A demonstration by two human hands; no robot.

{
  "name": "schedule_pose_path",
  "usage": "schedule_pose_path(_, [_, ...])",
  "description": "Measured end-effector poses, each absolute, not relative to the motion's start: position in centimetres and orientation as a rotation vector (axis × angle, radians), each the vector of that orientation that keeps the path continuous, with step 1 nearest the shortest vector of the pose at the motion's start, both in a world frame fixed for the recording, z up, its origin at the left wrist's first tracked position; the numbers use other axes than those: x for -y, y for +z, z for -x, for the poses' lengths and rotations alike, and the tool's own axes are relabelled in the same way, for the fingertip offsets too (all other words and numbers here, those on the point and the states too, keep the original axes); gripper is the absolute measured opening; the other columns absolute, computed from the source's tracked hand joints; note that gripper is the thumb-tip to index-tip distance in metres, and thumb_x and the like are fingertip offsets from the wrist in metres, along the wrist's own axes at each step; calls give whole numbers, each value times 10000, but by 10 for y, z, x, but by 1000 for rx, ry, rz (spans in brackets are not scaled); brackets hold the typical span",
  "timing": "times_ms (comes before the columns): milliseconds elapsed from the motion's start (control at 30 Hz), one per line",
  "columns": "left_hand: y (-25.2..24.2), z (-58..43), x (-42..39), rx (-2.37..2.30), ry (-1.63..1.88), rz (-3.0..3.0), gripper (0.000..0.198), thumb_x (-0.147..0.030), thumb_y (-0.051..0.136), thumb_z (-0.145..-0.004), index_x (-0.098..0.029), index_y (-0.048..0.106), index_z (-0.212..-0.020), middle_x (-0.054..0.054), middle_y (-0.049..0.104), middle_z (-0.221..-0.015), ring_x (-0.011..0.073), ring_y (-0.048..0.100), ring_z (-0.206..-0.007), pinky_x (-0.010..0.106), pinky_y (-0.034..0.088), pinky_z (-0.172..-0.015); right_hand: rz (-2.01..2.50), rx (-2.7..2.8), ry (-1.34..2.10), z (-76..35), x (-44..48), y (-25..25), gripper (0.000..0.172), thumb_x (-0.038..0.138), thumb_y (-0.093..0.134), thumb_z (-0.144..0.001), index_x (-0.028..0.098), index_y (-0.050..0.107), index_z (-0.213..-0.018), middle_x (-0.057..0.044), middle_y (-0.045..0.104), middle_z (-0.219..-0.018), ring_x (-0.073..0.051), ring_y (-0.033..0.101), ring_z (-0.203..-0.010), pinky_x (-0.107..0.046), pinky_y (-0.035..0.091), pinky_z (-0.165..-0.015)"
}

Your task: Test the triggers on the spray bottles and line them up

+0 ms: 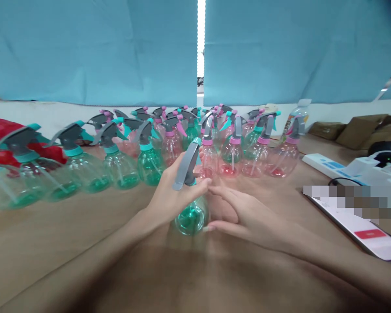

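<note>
A green spray bottle (190, 215) with a grey trigger head is between my hands, tilted so that its round base faces me. My left hand (169, 187) is wrapped round its neck from the left and behind, with the thumb across the front under the head. From the right, my right hand (244, 213) reaches to the bottle, fingers and thumb apart in a C shape, the tips beside its body and near my left thumb. Behind stand several green spray bottles (120, 169) on the left and several pink ones (259, 158) on the right.
At the right, a phone (355, 226) lies on the wooden table (117, 234), with a white power strip (326, 167) behind it. Brown cardboard (358, 130) and a labelled plastic bottle (295, 119) are at the back right. Red material (3, 128) is at the far left.
</note>
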State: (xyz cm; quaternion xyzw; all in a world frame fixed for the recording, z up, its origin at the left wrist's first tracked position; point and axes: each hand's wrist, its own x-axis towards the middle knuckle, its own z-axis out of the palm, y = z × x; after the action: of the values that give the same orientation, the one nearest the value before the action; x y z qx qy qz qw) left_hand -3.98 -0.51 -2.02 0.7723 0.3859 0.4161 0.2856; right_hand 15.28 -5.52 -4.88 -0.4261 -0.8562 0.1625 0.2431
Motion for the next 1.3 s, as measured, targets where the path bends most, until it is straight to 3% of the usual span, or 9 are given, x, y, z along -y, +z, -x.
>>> schedule_pose_path(167, [-16, 45, 8, -1022, 1090, -2101, 407, -339, 662, -820, -240, 539, -1195, 57, 662, -1091, 219, 658, -933, 374, 552, -816, 1104, 2175, 406, -124, 52, -47, 652, 573, 667, -828, 195, 471, -1322, -120, 658, -1198, -316, 634, -1070, -451, 521, -869])
schedule_pose_path(300, [-5, 53, 11, -1081, 919, -2120, 725, -394, 675, -806, -268, 336, -1434, 52, 678, -1057, 248, 664, -883, 423, 559, -782, 1082, 2105, 406, -110, 44, -54, 512, 509, 693, -830, 208, 544, -1217, -96, 677, -1118, -294, 640, -1037, -433, 529, -836])
schedule_pose_path(367, [-4, 61, 12, -1088, 899, -2109, 886, -431, 692, -789, -281, 202, -1511, 86, 619, -1259, 298, 618, -1101, 459, 528, -910, 1069, 2085, 422, -108, 38, -56, 558, 488, 712, -823, 218, 511, -1268, -99, 660, -1178, -288, 634, -1066, -442, 527, -854])
schedule_pose_path(433, [-10, 71, 14, -1079, 936, -2083, 942, -458, 691, -792, -298, 133, -1534, 90, 401, -1519, 314, 440, -1348, 453, 446, -1053, 1064, 2067, 432, -108, 31, -58, 625, 482, 730, -809, 215, 474, -1313, -111, 647, -1225, -286, 628, -1095, -450, 528, -868])
schedule_pose_path(500, [-23, 85, 17, -1082, 985, -2064, 847, -468, 623, -851, -288, 151, -1530, 83, 320, -1573, 294, 355, -1417, 445, 408, -1098, 1072, 2065, 420, -109, 21, -59, 632, 465, 736, -810, 217, 471, -1327, -120, 643, -1249, -287, 631, -1104, -453, 533, -869])
schedule_pose_path(633, [-58, 115, 22, -1196, 1092, -2282, 572, -365, 578, -902, -258, 349, -1415, 93, 499, -1406, 270, 502, -1286, 462, 433, -1064, 1164, 2074, 319, -105, -3, -59, 603, 444, 751, -802, 214, 515, -1307, -118, 668, -1227, -282, 668, -1042, -445, 547, -845])
schedule_pose_path(867, [-90, 137, 19, -1286, 860, -2434, 297, -214, 491, -928, -257, 466, -1221, 58, 563, -1200, 234, 583, -1110, 440, 490, -953, 1269, 2064, 133, -93, -39, -57, 632, 461, 757, -799, 156, 534, -1306, -143, 652, -1255, -302, 620, -1139, -460, 511, -922])
schedule_pose_path(1067, [-89, 134, 22, -1246, 742, -2456, 266, -147, 499, -902, -252, 508, -1145, 36, 581, -1140, 223, 587, -1076, 407, 487, -921, 1383, 2063, 37, -88, -56, -54, 596, 472, 740, -811, 163, 567, -1290, -145, 681, -1201, -352, 650, -1077, -499, 541, -835])
schedule_pose_path(1300, [-90, 134, 22, -1257, 743, -2415, 250, -139, 485, -900, -247, 511, -1123, 34, 590, -1112, 214, 607, -1034, 391, 502, -881, 1462, 2076, 11, -85, -67, -51, 634, 473, 738, -815, 147, 545, -1324, -157, 650, -1278, -364, 625, -1134, -516, 522, -888])
